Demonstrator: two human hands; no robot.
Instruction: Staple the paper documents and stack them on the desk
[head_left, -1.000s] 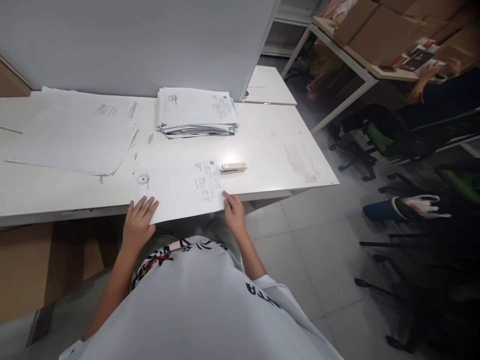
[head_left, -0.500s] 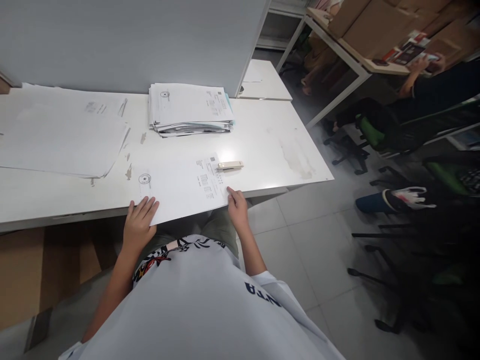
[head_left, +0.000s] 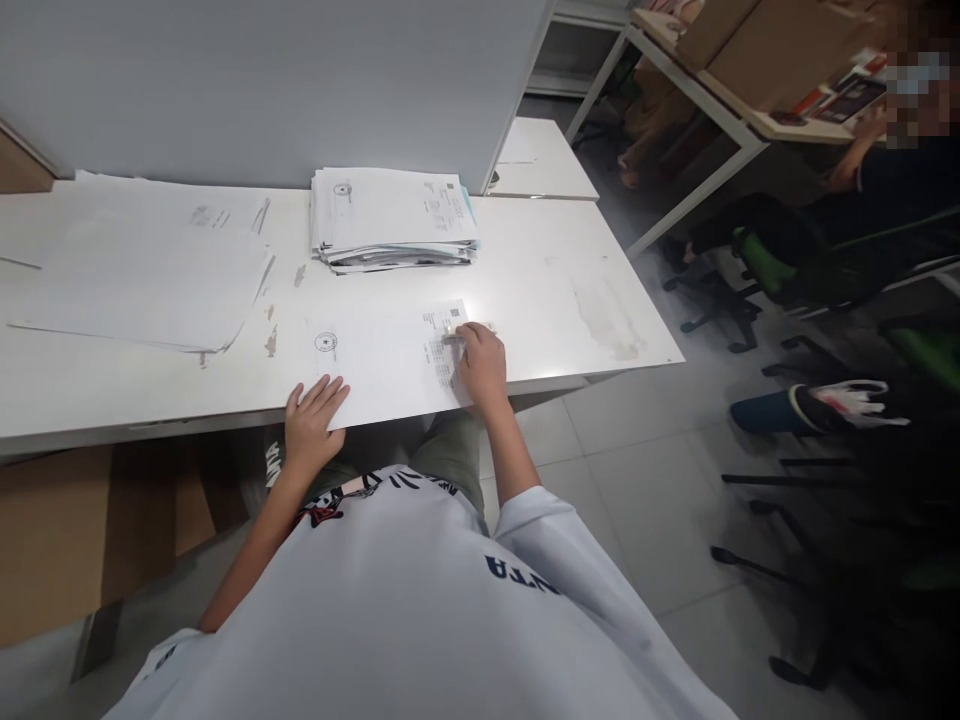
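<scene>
A printed sheet of paper (head_left: 386,365) with a round stamp lies at the near edge of the white desk (head_left: 555,300). My left hand (head_left: 313,420) rests flat on its near left corner, fingers spread. My right hand (head_left: 482,365) has closed over the small beige stapler (head_left: 454,331) at the sheet's right end; only the stapler's tip shows past my fingers.
A thick stack of printed papers (head_left: 394,215) sits behind the sheet against a grey partition. Loose sheets (head_left: 142,275) spread over the desk's left. To the right are office chairs (head_left: 772,265), a seated person (head_left: 892,170) and a table with cardboard boxes (head_left: 772,50).
My right hand left the sheet's near right corner and moved forward onto the stapler. The sheet slid slightly right and further onto the desk. My left hand stayed on the sheet.
</scene>
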